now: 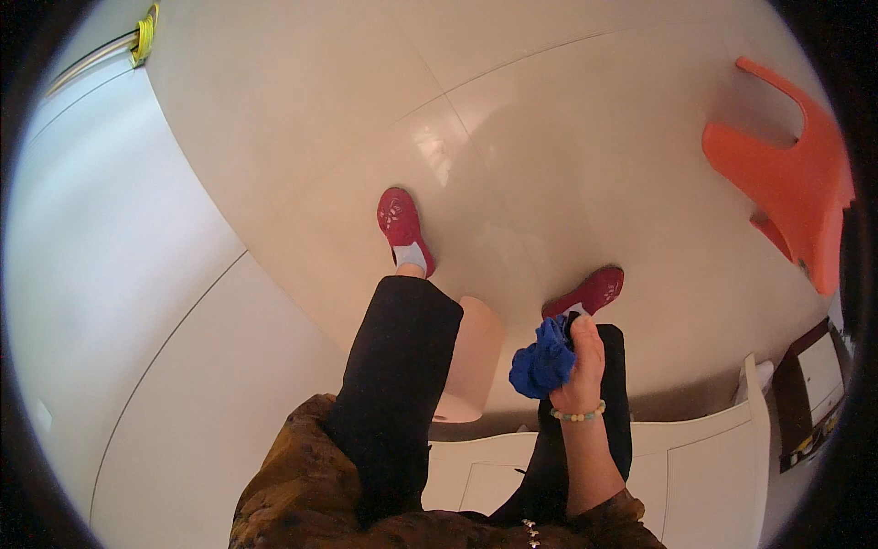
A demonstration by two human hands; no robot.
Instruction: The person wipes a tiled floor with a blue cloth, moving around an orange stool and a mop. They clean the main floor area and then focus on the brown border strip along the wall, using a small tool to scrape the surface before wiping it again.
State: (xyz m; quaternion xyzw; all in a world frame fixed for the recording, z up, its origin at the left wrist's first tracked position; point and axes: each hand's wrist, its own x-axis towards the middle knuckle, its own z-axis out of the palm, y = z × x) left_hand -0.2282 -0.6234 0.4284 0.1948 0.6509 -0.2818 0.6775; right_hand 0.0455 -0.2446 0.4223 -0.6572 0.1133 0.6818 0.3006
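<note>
My right hand (584, 357) grips a crumpled blue cloth (545, 360), held above my right knee. A small black piece shows between the cloth and my thumb. A beaded bracelet (578, 414) circles that wrist. My left hand is out of view. Below me are my legs in black trousers (405, 343) and my red shoes (399, 213) with a pale pattern, set apart on the beige tiled floor (329, 137).
Between my legs stands a pale pink rounded object (477, 357); its kind is unclear. An orange plastic chair (789, 171) is at right. White panelled furniture (713, 453) with a curved edge lies below. A large white surface (123, 240) fills the left, with yellow coiled cord (144, 38) beyond it.
</note>
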